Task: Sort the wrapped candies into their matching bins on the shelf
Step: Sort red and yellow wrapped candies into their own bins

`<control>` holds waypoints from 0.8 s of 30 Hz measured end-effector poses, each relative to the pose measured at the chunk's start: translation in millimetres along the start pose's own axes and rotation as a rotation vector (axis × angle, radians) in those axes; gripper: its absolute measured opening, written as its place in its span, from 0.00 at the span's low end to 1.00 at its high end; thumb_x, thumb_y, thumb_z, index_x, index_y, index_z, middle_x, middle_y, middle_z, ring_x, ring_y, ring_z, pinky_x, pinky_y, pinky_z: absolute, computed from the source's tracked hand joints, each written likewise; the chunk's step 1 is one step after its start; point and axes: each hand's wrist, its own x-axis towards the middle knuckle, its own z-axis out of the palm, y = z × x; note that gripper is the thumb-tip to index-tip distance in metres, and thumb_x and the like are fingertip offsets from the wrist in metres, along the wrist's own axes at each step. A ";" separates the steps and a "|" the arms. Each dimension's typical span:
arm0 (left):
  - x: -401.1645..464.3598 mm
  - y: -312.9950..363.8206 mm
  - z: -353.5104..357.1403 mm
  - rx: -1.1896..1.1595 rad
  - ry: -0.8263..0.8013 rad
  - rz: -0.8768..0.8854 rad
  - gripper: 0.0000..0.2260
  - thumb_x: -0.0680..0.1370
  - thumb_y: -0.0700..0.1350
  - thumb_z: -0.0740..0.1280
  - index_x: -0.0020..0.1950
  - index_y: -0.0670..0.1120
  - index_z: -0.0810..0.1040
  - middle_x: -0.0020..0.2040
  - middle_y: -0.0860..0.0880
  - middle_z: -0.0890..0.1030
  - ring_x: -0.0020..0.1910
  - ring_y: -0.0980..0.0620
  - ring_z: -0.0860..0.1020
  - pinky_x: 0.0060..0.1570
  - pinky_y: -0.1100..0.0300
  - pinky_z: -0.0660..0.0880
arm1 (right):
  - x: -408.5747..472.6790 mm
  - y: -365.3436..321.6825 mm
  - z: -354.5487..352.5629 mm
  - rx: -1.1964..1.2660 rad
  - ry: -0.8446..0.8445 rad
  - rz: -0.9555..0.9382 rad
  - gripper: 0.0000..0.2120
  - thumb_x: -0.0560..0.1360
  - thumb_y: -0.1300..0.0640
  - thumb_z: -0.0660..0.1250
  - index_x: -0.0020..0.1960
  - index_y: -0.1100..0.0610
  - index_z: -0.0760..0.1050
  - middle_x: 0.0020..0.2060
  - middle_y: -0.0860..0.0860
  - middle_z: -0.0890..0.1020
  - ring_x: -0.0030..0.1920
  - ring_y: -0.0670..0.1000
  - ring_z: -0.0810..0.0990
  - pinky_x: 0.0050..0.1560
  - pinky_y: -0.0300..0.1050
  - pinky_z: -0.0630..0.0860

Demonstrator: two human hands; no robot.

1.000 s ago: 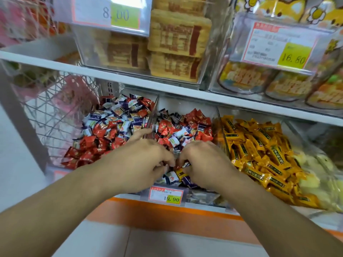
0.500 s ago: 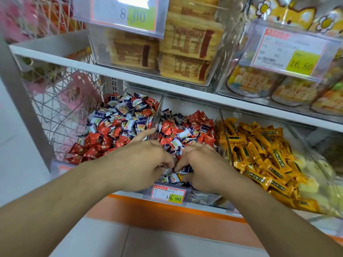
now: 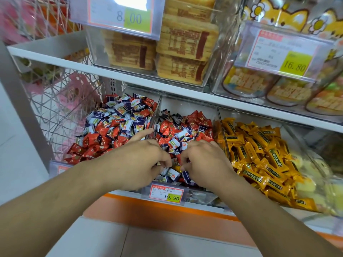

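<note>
Both hands dig into the middle bin (image 3: 187,105) on the lower shelf (image 3: 185,205). The left hand (image 3: 138,162) has curled fingers among red and blue-white candies (image 3: 178,134), its forefinger stretched toward the divider; whether it grips one, I cannot tell. The right hand (image 3: 203,160) curls likewise beside a yellow candy (image 3: 176,167) near the front; its grip is hidden. The right bin holds yellow candies (image 3: 259,156), the left bin (image 3: 61,165) mixed ones. A price tag (image 3: 166,193) reads 19.90.
</note>
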 end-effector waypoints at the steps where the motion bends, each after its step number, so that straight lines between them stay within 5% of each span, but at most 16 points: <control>1: 0.0 -0.4 0.1 -0.004 0.001 -0.001 0.13 0.83 0.48 0.63 0.66 0.61 0.78 0.55 0.63 0.80 0.64 0.65 0.71 0.74 0.62 0.28 | -0.1 -0.6 -0.1 0.005 0.018 0.014 0.05 0.79 0.46 0.71 0.46 0.46 0.81 0.47 0.43 0.76 0.54 0.49 0.72 0.58 0.48 0.64; 4: -0.1 -1.6 0.3 -0.004 0.002 0.001 0.13 0.83 0.48 0.63 0.66 0.61 0.78 0.55 0.63 0.80 0.64 0.64 0.71 0.75 0.62 0.29 | 0.3 -2.5 -2.1 -0.004 0.048 0.026 0.01 0.80 0.49 0.71 0.50 0.44 0.82 0.49 0.44 0.77 0.57 0.51 0.73 0.61 0.48 0.65; 9: -0.3 -0.3 -1.2 -0.015 0.005 -0.004 0.14 0.83 0.48 0.63 0.66 0.61 0.78 0.55 0.63 0.80 0.63 0.65 0.71 0.76 0.62 0.30 | 0.2 0.7 -4.0 0.085 0.013 -0.082 0.16 0.77 0.59 0.73 0.58 0.40 0.82 0.55 0.40 0.79 0.59 0.48 0.68 0.63 0.50 0.65; 15: -0.3 -0.3 -0.9 -0.017 0.012 0.004 0.13 0.83 0.48 0.63 0.65 0.60 0.78 0.55 0.63 0.80 0.63 0.65 0.71 0.76 0.62 0.30 | -1.4 -0.7 -1.0 0.087 -0.041 -0.117 0.10 0.80 0.43 0.69 0.58 0.43 0.83 0.52 0.40 0.81 0.59 0.48 0.68 0.62 0.50 0.64; 21: -0.5 0.3 -0.7 -0.077 0.049 -0.016 0.12 0.83 0.48 0.65 0.64 0.61 0.79 0.54 0.64 0.81 0.61 0.66 0.72 0.78 0.62 0.34 | -0.4 1.4 -2.3 0.230 0.207 -0.042 0.04 0.79 0.52 0.71 0.48 0.46 0.85 0.46 0.41 0.82 0.52 0.46 0.75 0.61 0.51 0.72; 24: 1.4 5.2 -2.9 -0.186 0.127 -0.076 0.11 0.83 0.53 0.65 0.65 0.61 0.78 0.55 0.66 0.80 0.56 0.68 0.72 0.75 0.72 0.40 | -4.8 3.6 -20.6 0.508 0.358 0.040 0.03 0.78 0.55 0.73 0.49 0.49 0.86 0.47 0.41 0.82 0.50 0.41 0.79 0.55 0.38 0.76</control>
